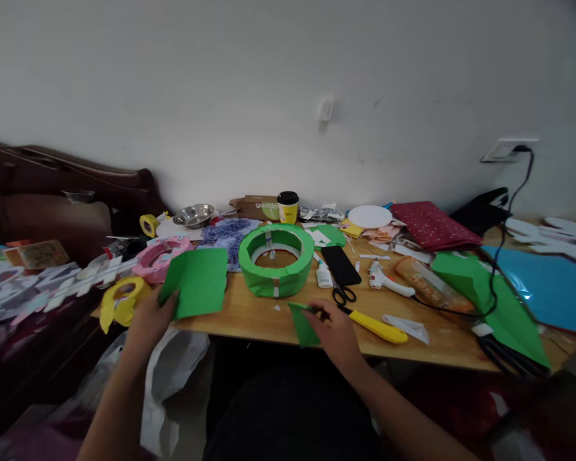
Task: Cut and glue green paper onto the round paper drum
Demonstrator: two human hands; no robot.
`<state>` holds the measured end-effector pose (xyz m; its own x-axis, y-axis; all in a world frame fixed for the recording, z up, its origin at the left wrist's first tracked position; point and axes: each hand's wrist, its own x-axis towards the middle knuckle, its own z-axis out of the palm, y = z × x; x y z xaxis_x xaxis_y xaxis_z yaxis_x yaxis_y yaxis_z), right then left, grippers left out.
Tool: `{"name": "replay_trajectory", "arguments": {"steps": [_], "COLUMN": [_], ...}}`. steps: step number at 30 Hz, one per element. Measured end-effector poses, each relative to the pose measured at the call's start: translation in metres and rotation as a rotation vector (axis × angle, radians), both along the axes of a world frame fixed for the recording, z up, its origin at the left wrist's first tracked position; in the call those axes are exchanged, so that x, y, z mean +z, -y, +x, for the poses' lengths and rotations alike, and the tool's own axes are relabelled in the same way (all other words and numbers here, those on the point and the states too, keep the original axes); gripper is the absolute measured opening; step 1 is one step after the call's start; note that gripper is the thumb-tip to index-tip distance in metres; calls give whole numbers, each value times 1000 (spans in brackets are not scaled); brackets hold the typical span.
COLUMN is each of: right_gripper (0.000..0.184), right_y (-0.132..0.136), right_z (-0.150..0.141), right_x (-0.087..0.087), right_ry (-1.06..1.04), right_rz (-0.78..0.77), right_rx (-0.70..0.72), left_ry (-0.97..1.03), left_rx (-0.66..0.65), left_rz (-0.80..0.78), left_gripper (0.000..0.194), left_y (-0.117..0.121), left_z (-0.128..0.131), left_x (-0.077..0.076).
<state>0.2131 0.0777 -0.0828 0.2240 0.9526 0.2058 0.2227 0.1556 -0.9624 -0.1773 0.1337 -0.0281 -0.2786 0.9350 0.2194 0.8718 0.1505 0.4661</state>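
Dark clothing (288, 416) on the person's lap is closest to the camera, straight in front of the green ring (262, 282), which is sitting flat on the wooden table (259, 315) and works nicely as the landmark. Front-left of that ring, the left hand (158, 310) has its fingers closed on the lower left edge of a big green sheet (199, 285), pretty much held up flat. Front-right of the ring, the right hand (331, 323) is mostly curled, pinching a small green piece (303, 325) by its top corner. Off to the ring's left there's some purple shredded stuff (228, 237), then a pink ring (160, 259) and a yellow one. Just right of it sit a little white bottle (323, 276) and a black phone (342, 266), with black-handled scissors (344, 294) a bit nearer the person, and a white glue gun (388, 282) further right. Right behind the ring stands a yellow cup (288, 210) with a black lid.
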Motion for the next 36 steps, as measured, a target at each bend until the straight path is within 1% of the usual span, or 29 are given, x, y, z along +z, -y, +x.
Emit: {"name": "replay_trajectory", "arguments": {"steps": [2,4,5,7,8,9,10,11,12,13,14,15,17,20,22,23,25,27,29,31,32,33,34,36], "right_gripper": [33,37,37,37,36,35,34,34,33,33,33,34,34,33,31,30,29,33,44,55,61,65,67,65], "right_y": [-26,-44,-51,-57,-58,-59,-59,-58,-59,-59,-60,-60,-63,-68,-71,-73,-77,-78,-78,-78,-79,-79,-80,-81], "right_z": [-21,-34,-39,-45,-48,-50,-51,-53,-54,-55,-55,-56,-56,-54,-51,-49,-44,-41,-37,-34,-33,-31,-30,-26], "right_x": [-10,-17,-20,-25,-28,-31,-35,-38,-41,-44,-46,-48,-50,-49,-47,-45,-40,-35,-29,-21,-17,-12,-7,3], "right_ry": [-57,-82,-93,-113,-121,-126,-128,-128,-126,-124,-122,-121,-117,-99,-79,-67,-47,-29,-21,-82,-159,-254,-350,-482], "right_rz": [7,31,39,40,36,30,27,25,25,26,26,27,33,61,91,108,146,183,207,175,138,98,66,44], "right_rx": [-20,-17,-10,3,7,9,8,4,-2,-8,-15,-20,-26,-31,-40,-46,-68,-119,-221,-300,-292,-247,-178,-26], "left_ry": [-22,-43,-73,-174,-191,-191,-189,-182,-147,-91,-27,32,124,211,245,256,283,333,412,516,575,635,693,800], "left_rx": [26,29,28,-30,-126,-292,-527,-766,-932,-1043,-1114,-1154,-1185,-1193,-1191,-1186,-1155,-1099,-1028,-963,-938,-916,-897,-862], "left_rz": [35,92,158,376,441,457,407,322,249,196,152,107,10,-140,-185,-189,-176,-151,-124,-114,-114,-116,-119,-126], "left_gripper": [45,59,64,68,69,71,73,78,83,88,90,89,78,50,35,30,28,27,28,33,37,40,42,43], "left_y": [-21,-34,-37,-40,-40,-41,-42,-45,-49,-55,-62,-70,-86,-105,-111,-114,-118,-122,-124,-122,-119,-114,-108,-95], "left_z": [2,17,27,52,65,79,92,104,116,125,134,141,151,161,166,168,172,173,173,172,171,170,169,169], "left_x": [-1,-6,-9,-10,-9,-6,-2,3,7,11,15,18,21,24,27,29,35,43,51,56,58,58,57,52]}}
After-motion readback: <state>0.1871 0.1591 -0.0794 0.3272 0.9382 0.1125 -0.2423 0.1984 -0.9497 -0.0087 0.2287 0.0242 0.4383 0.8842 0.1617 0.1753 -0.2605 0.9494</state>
